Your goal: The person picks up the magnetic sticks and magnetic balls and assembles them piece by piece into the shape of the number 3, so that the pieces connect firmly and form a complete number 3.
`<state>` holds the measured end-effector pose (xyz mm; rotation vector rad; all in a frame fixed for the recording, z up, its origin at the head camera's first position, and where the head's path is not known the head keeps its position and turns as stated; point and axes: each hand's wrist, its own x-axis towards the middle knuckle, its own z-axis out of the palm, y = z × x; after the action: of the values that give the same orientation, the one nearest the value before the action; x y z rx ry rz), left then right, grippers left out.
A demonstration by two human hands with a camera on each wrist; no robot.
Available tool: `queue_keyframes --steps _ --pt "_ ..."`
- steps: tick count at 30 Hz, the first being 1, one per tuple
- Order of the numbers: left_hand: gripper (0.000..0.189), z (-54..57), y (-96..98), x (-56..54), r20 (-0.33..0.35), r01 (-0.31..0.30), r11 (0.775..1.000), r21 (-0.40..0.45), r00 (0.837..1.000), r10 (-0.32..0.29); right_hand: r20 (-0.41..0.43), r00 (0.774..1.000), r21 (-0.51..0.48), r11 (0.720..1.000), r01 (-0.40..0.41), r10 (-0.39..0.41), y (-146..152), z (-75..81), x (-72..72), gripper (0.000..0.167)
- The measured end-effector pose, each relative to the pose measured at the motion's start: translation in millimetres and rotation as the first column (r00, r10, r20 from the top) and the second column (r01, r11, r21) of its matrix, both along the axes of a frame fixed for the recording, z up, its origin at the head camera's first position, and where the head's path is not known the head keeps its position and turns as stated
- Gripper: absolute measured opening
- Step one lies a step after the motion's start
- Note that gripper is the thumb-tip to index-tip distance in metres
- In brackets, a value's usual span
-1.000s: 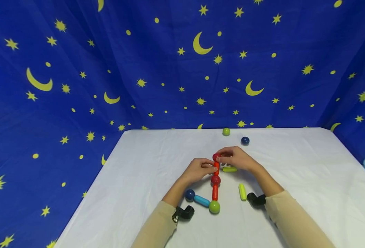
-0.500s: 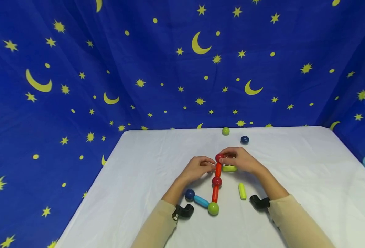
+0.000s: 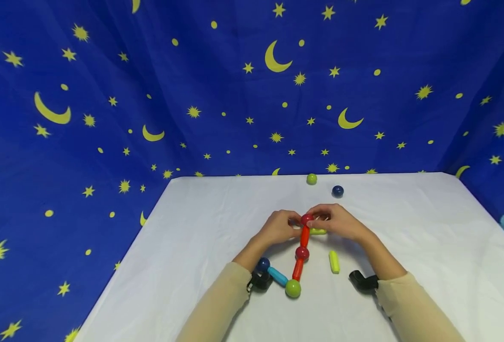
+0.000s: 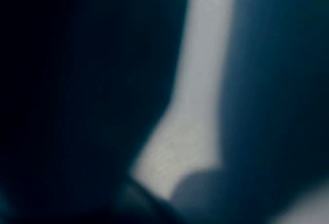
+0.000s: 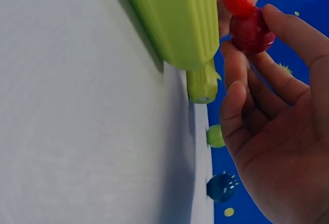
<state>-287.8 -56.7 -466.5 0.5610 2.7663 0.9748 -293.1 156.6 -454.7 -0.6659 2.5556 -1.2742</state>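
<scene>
Pinching the upper red ball (image 3: pixel 306 219) between thumb and fingers, the right hand (image 3: pixel 337 221) holds the top end of a chain of balls and rods (image 3: pixel 298 270), right of centre in the lower half of the head view. The left hand (image 3: pixel 279 227) bends in from the left toward the upper red rod (image 3: pixel 305 236); whether it grips cannot be told, the left wrist view being dark and blurred. Joined, by the look of it: a blue ball (image 3: pixel 263 264), blue rod (image 3: pixel 277 276), green corner ball (image 3: pixel 293 288), two red rods and two red balls. Loose on the white surface (image 3: pixel 217 213) lie two yellow-green rods (image 3: pixel 334 262), a lime ball (image 3: pixel 311 179) and a navy ball (image 3: pixel 337 191); whether they are to be added is unclear. The red arm's long axis runs up the frame from the corner, leaning slightly right, with a slight bend midway; the blue rod points toward the upper left.
</scene>
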Motion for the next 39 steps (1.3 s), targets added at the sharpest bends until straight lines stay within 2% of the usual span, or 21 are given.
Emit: queue_keyframes --steps 3,7,16,22,33,39 --pt "0.029 -0.4 3.3 -3.5 0.007 -0.012 0.999 -0.030 1.000 0.012 -0.015 1.000 0.002 1.000 -0.021 0.021 -2.9 2.1 1.1 0.032" --pt "0.029 -2.2 5.6 -6.0 0.005 -0.013 0.998 -0.054 1.000 0.013 -0.022 1.000 0.020 1.000 -0.008 0.008 -3.4 1.0 0.0 0.030" --pt "0.015 -3.3 5.1 -4.5 -0.033 -0.015 0.998 -0.060 0.999 0.013 0.004 1.000 0.007 1.000 -0.003 0.003 -1.1 -0.8 -0.9 0.031" --pt "0.012 -3.7 -4.8 -0.7 -0.012 -0.036 0.999 0.035 0.999 0.037 0.011 1.000 0.012 1.000 -0.004 0.004 1.8 -2.1 -0.1 0.031" --pt "0.018 -10.6 -29.2 3.6 0.018 -0.019 0.979 0.205 1.000 0.015 0.045 0.999 0.003 1.000 0.002 -0.002 4.8 -4.3 0.0 0.034" --pt "0.019 -11.1 -37.9 8.2 0.012 -0.059 0.964 0.260 0.998 0.058 0.051 0.999 0.008 1.000 0.013 -0.014 4.2 -2.6 1.7 0.032"
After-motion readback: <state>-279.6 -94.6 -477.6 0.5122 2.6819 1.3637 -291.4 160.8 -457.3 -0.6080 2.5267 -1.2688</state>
